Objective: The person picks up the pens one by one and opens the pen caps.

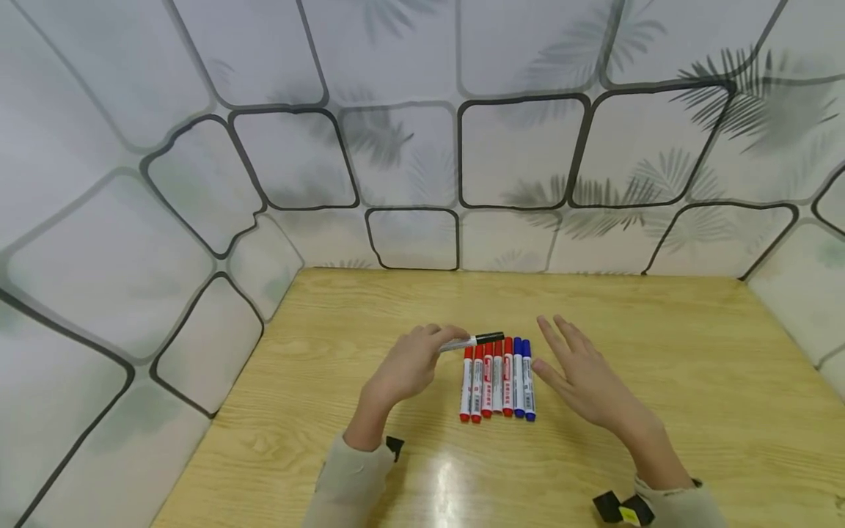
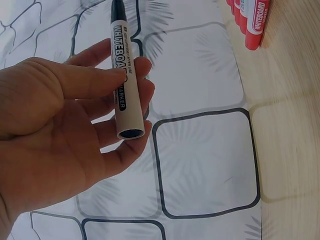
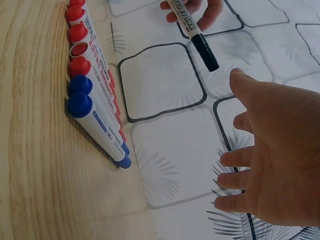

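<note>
My left hand [image 1: 408, 363] holds a black whiteboard marker [image 1: 490, 338] above the table, pinched between thumb and fingers. In the left wrist view the black cap of this marker [image 2: 129, 112] points away and its hollow-looking end faces the camera. Below it, several red markers [image 1: 487, 381] and two blue markers [image 1: 529, 381] lie side by side in a row, the blue ones at the right end. One red marker [image 3: 80, 49] lacks the bright red end of its neighbours. My right hand [image 1: 587, 381] hovers right of the row, fingers spread, holding nothing.
The markers lie on a light wood-grain table [image 1: 304, 440]. A white wall covering [image 1: 409, 161] with dark outlines and leaf prints rises behind the table and along its sides. Dark straps [image 1: 620, 507] show at the sleeve cuffs.
</note>
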Motion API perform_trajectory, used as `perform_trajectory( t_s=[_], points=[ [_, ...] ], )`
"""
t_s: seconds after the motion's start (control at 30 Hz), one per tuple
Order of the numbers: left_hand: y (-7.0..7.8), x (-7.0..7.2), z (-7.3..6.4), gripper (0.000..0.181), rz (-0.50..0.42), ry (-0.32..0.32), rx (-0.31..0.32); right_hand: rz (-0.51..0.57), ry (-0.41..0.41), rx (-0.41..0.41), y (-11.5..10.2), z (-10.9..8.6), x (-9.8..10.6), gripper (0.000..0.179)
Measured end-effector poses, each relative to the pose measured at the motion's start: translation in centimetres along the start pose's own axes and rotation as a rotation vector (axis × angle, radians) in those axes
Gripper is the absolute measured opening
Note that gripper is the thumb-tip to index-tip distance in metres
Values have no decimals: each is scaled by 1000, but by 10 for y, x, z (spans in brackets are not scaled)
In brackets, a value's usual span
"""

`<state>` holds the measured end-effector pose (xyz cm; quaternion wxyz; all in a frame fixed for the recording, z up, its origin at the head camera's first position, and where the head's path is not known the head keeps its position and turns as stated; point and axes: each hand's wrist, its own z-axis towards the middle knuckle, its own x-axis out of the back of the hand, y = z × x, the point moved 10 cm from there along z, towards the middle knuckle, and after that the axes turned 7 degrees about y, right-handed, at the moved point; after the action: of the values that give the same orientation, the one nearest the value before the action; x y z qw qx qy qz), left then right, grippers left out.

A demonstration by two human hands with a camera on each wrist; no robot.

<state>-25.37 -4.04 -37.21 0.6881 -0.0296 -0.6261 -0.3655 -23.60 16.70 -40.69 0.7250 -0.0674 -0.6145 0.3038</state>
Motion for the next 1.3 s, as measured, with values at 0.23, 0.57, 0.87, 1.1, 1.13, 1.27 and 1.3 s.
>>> perform_trajectory(
  t_s=[0.23, 0.57, 0.87, 1.1, 1.13, 1.27, 1.3],
  points=[
    [12, 1, 1, 48, 54, -11, -50, 21, -39, 0, -11, 0, -2, 74],
    [35, -2, 0, 52, 147, 0, -174, 15, -17, 87, -28, -1, -8, 74],
    [47, -9, -3, 53, 187, -9, -254, 37, -21, 149, -48, -1, -18, 61],
    [52, -16, -4, 45, 212, -26, -277, 14, -45, 126, -50, -2, -25, 37],
    [53, -17, -4, 45, 238, -24, -280, 5, -50, 117, -49, -2, -26, 35],
    [60, -19, -5, 47, 352, 3, -296, -20, -56, 95, -48, -2, -28, 29],
    [62, -19, -5, 47, 377, 14, -304, -18, -57, 95, -49, -2, -28, 28]
  ],
)
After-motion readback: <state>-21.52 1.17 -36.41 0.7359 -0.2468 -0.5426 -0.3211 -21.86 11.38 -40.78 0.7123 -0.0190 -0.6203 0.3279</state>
